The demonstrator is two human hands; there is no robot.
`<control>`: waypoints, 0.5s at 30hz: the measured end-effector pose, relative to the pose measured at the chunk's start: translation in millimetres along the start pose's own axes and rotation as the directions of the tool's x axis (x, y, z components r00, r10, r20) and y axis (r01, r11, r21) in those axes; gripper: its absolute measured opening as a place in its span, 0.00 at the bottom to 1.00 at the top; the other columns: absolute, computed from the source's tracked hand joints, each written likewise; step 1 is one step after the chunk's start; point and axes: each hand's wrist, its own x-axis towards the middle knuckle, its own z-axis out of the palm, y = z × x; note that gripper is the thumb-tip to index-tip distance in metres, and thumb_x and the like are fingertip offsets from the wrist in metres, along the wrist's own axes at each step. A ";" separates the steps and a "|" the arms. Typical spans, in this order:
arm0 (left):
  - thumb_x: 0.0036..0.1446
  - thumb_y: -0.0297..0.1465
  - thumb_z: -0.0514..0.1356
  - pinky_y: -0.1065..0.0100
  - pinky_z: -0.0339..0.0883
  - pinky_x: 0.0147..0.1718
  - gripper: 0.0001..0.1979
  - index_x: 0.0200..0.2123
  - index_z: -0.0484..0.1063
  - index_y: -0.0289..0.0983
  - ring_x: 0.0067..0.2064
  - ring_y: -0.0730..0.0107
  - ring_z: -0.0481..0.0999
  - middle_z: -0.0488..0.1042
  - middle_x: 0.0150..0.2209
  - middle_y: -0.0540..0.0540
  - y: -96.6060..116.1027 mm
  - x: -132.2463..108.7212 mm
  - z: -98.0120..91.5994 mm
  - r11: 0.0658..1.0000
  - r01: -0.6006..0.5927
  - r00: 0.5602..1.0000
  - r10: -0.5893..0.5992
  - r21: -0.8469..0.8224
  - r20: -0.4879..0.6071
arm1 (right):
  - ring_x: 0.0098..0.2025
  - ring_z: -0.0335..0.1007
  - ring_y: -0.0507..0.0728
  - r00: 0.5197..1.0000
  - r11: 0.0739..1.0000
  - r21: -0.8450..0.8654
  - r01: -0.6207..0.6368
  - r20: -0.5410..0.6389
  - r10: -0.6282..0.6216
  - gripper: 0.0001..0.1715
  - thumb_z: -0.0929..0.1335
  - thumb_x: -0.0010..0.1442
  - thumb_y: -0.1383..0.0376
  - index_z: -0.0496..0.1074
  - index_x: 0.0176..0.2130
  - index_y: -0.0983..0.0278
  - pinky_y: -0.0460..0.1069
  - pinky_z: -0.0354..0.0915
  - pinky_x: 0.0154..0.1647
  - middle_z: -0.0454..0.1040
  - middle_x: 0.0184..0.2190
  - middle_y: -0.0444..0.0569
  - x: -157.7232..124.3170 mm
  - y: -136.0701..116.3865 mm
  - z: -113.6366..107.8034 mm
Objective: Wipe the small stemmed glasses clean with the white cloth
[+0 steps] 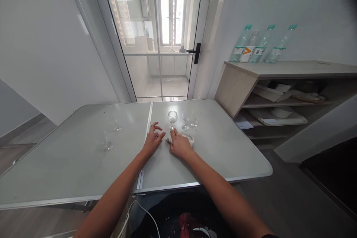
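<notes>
A clear stemmed glass (172, 116) stands upright near the middle of the table. My right hand (180, 145) reaches to its foot, the fingertips at the base of the stem and hiding part of it. Bunched under that palm is a white cloth (191, 139), showing on both sides of the hand; the fingers appear closed over it. To the left, my left hand (153, 139) hovers or rests just over the table with fingers apart and nothing in them. Close by on the right are two more stemmed glasses, one (185, 121) beside the other (194, 119).
Two clear glasses, one (117, 124) behind the other (108, 143), stand on the left half of the grey table (69, 163). Several bottles (258, 50) top a wooden shelf unit (279, 68) at right. A glass door (164, 37) lies beyond the table.
</notes>
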 end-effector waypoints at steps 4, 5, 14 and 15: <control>0.67 0.46 0.58 0.70 0.67 0.29 0.26 0.63 0.57 0.45 0.24 0.82 0.71 0.69 0.47 0.49 3.1 -0.9 -0.1 1.000 0.012 1.000 -0.012 0.019 0.024 | 0.53 0.77 0.69 0.998 0.998 -0.025 -0.050 0.033 0.050 0.37 0.63 0.61 0.66 0.57 0.68 0.68 0.60 0.71 0.48 0.48 0.75 0.65 5.6 7.8 -4.7; 0.67 0.46 0.58 0.71 0.67 0.28 0.25 0.61 0.58 0.45 0.24 0.82 0.70 0.68 0.46 0.50 3.4 -1.0 -0.1 1.000 0.004 1.000 -0.005 0.029 0.027 | 0.53 0.77 0.69 0.998 0.998 -0.028 -0.052 0.035 0.053 0.36 0.63 0.61 0.66 0.58 0.67 0.67 0.60 0.70 0.49 0.48 0.75 0.65 6.3 9.0 -5.1; 0.71 0.45 0.52 0.70 0.62 0.29 0.15 0.44 0.68 0.40 0.26 0.75 0.67 0.67 0.33 0.53 22.0 -8.6 -17.8 0.986 -0.070 0.997 0.073 0.153 -0.017 | 0.51 0.77 0.69 0.997 0.996 -0.050 -0.079 0.021 0.080 0.34 0.63 0.61 0.67 0.60 0.66 0.68 0.60 0.70 0.47 0.51 0.74 0.67 7.6 13.0 -1.6; 0.71 0.45 0.51 0.69 0.61 0.29 0.16 0.42 0.68 0.40 0.26 0.74 0.67 0.67 0.31 0.53 28.1 -9.2 -21.2 0.983 -0.078 0.997 0.079 0.168 0.000 | 0.51 0.77 0.69 0.997 0.996 -0.046 -0.076 0.016 0.077 0.34 0.63 0.61 0.67 0.60 0.65 0.68 0.59 0.69 0.46 0.51 0.74 0.67 7.1 13.2 -2.0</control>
